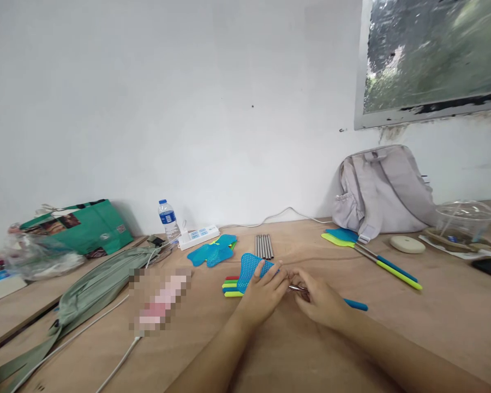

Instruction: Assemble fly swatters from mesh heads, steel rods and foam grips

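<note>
My left hand [265, 292] is closed on a blue perforated fly swatter head [250, 267], its fingers lying over the lower part. My right hand [319, 299] pinches a thin metal rod [298, 289] close to the head's neck; the fingers hide whether the two are joined. From behind the right wrist a blue handle [355, 304] sticks out, in line with the rod. Red, green, blue and yellow handles [231, 293] lie side by side, partly under the held head. Beyond the hands are several metal tubes [264, 246] in a row and a pile of blue swatter heads [213, 253].
Two long-handled swatters, blue and yellow [396, 274], lie at right before a grey backpack [387, 188]. A white power strip [198, 237] and water bottle [168, 221] stand by the wall. At left are a green bag [102, 229], a strap bag [102, 284] and a cabled, blurred pink item [159, 305].
</note>
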`<state>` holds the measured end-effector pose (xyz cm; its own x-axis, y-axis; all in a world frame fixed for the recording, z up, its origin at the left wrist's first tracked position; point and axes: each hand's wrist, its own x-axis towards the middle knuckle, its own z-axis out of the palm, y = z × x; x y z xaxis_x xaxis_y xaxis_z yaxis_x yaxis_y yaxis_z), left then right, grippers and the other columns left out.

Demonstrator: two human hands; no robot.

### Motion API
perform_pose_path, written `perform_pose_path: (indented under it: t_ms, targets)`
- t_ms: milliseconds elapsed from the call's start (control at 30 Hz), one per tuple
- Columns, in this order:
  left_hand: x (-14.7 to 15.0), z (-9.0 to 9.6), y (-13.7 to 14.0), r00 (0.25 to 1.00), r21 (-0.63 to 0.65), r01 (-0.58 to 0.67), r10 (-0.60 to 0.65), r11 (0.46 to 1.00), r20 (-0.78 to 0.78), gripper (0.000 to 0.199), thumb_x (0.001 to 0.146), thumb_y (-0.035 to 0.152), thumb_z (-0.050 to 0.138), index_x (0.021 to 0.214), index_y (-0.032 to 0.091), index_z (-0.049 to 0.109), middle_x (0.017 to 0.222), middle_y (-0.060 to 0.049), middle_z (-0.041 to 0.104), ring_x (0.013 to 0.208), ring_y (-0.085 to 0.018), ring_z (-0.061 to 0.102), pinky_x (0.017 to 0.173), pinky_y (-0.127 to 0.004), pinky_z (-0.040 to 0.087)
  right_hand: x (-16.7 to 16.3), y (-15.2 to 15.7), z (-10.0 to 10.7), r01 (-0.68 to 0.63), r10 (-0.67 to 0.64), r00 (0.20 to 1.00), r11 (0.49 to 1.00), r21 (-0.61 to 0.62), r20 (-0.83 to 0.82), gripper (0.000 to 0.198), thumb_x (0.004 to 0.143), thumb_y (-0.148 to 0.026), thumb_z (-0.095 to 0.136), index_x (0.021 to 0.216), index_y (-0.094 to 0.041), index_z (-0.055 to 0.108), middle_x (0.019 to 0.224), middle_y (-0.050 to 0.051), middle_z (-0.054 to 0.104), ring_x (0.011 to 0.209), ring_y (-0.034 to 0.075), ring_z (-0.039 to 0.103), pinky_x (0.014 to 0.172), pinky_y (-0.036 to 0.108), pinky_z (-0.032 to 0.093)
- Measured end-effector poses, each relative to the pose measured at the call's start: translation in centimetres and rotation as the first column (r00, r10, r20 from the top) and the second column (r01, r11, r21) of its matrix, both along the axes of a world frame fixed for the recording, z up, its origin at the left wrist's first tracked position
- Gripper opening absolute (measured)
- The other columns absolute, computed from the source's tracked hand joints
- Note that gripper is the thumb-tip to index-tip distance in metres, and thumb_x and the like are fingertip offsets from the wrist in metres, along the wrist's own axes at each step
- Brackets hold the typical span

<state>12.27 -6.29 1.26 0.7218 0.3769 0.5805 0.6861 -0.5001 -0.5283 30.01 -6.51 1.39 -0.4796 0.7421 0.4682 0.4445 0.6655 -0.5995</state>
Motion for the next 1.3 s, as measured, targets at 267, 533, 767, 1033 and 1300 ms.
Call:
perform_pose_path:
  t_ms: [267, 533, 767, 1033, 1300]
  targets:
    - [-0.8, 0.9, 0.0, 1.0, -0.194, -0.004, 0.003, 0.981, -0.007, 0.021, 0.082, 0.016, 0.044, 0.099, 0.025, 0.053, 0.103, 0.001, 0.06, 0.119, -0.017, 0.037, 0.103, -0.04, 0.013, 0.1, -0.2, 0.6, -0.024, 0.021, 0.997, 0.999, 0.045, 0.069, 0.023, 0.077, -0.019, 0.041, 0.099, -0.02, 0.045, 0.094, 0.006, 0.063, 0.086, 0.016, 0.06, 0.073, 0.028, 0.045]
    - [-1.9, 1.7, 0.5, 0.998, -0.25, 0.018, 0.0, 0.968, 0.069, 0.017, 0.085, 0.021, 0.041, 0.091, 0.027, 0.056, 0.097, 0.002, 0.062, 0.116, -0.016, 0.039, 0.102, -0.038, 0.011, 0.5, 0.8, 0.3, -0.039, 0.023, 0.971, 0.997, 0.063, 0.239, 0.025, 0.083, -0.02, 0.036, 0.106, -0.02, 0.045, 0.101, 0.008, 0.062, 0.091, 0.018, 0.059, 0.074, 0.031, 0.045]
    - [-4.2, 2.3, 1.4, 0.993, -0.218, -0.052, 0.074, 0.974, 0.091, 0.015, 0.085, 0.022, 0.041, 0.087, 0.025, 0.055, 0.095, 0.002, 0.061, 0.112, -0.017, 0.043, 0.099, -0.04, 0.016, 2.0, 3.1, -0.1, -0.019, -0.02, 0.946, 0.993, 0.118, 0.324, 0.028, 0.087, -0.029, 0.033, 0.106, -0.017, 0.049, 0.103, 0.009, 0.062, 0.091, 0.019, 0.059, 0.076, 0.034, 0.045]
    - [-6.4, 2.8, 1.9, 0.988, -0.188, -0.127, 0.142, 0.974, 0.068, 0.016, 0.083, 0.016, 0.041, 0.086, 0.023, 0.055, 0.092, -0.001, 0.059, 0.108, -0.019, 0.044, 0.099, -0.041, 0.02, 5.0, 5.8, 0.1, -0.001, -0.083, 0.936, 0.971, 0.239, 0.342, 0.027, 0.085, -0.034, 0.037, 0.1, -0.022, 0.056, 0.094, 0.007, 0.064, 0.085, 0.019, 0.059, 0.071, 0.033, 0.045]
    - [-7.1, 2.7, 1.8, 0.985, -0.169, -0.118, 0.136, 0.978, 0.102, 0.018, 0.083, 0.019, 0.041, 0.087, 0.024, 0.057, 0.091, -0.001, 0.061, 0.107, -0.019, 0.046, 0.1, -0.04, 0.023, 4.9, 5.7, -0.4, 0.032, -0.161, 0.925, 0.936, 0.35, 0.345, 0.026, 0.084, -0.033, 0.037, 0.096, -0.021, 0.058, 0.086, 0.005, 0.065, 0.078, 0.017, 0.059, 0.068, 0.029, 0.044]
